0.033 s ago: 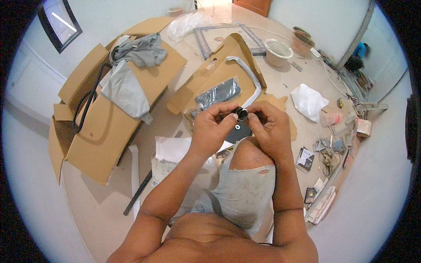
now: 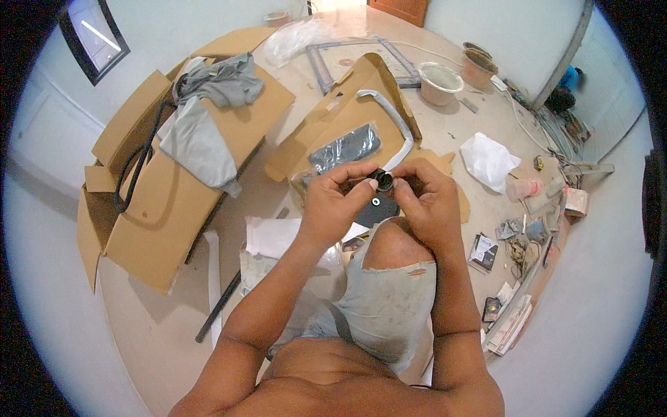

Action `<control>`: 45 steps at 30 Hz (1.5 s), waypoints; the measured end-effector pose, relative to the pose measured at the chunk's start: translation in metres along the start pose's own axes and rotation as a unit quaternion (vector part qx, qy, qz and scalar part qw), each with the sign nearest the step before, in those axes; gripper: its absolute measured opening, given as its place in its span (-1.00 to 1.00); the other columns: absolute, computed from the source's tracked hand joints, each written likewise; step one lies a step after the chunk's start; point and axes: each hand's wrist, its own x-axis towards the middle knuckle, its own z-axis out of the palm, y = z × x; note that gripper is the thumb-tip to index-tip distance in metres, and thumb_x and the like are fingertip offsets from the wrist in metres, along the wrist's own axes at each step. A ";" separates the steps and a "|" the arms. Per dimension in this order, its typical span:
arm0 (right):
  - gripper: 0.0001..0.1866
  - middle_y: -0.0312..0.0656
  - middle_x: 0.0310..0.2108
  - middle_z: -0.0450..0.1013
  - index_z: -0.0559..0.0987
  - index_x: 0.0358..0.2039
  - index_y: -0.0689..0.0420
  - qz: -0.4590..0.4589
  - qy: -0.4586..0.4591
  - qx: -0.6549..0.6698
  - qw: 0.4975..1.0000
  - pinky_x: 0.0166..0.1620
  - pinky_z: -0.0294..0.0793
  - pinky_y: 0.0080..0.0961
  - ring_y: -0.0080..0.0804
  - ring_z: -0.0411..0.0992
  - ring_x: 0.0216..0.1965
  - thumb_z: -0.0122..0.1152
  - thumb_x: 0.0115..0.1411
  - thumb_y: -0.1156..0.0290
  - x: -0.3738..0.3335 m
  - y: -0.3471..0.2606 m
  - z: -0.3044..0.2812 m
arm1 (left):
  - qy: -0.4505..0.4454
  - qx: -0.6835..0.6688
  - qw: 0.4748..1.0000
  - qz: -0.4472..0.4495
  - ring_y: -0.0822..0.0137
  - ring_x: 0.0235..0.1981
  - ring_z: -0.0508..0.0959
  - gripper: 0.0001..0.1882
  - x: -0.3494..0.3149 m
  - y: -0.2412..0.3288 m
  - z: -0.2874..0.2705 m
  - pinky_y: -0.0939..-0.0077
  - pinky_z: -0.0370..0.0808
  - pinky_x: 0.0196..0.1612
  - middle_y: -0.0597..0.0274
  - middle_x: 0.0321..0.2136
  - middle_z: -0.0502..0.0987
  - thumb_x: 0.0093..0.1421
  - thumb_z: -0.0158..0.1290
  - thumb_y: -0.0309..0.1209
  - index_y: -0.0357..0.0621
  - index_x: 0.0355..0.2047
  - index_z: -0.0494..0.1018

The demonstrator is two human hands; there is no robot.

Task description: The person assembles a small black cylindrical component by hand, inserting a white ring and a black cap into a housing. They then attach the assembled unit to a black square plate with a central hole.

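Between my two hands is a small black ring-shaped part [image 2: 381,180], held up in front of my raised knee. My left hand [image 2: 340,198] pinches its left side between thumb and fingers. From the other side, the thumb and fingers of my right hand [image 2: 429,198] close on it. Just below the ring lies a dark flat piece [image 2: 379,210] with a small pale round fitting [image 2: 376,202] on it; my knee hides some of it. Beyond my hands, a dark pad in clear plastic [image 2: 345,147] rests on an opened cardboard piece [image 2: 299,147].
A large cardboard box [image 2: 156,233] on the left carries grey cloths [image 2: 201,142] and a black cord [image 2: 127,174]. Buckets [image 2: 441,85] stand far right. Nearer on the right are crumpled white plastic [image 2: 490,163] and scattered tools and scraps. A black bar [image 2: 219,306] lies left of my arm.
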 end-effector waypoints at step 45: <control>-0.76 -0.20 -0.27 0.49 0.59 -0.21 0.29 0.047 -0.110 0.187 0.975 -0.12 0.48 -0.56 -0.48 0.49 -0.21 0.33 0.06 0.58 0.000 0.011 -0.012 | -0.058 -0.066 0.995 0.039 0.43 -0.17 0.56 -0.74 -0.001 -0.005 -0.025 0.58 0.56 -0.13 0.14 -0.20 0.59 0.12 0.25 -0.50 -0.29 -0.17 0.57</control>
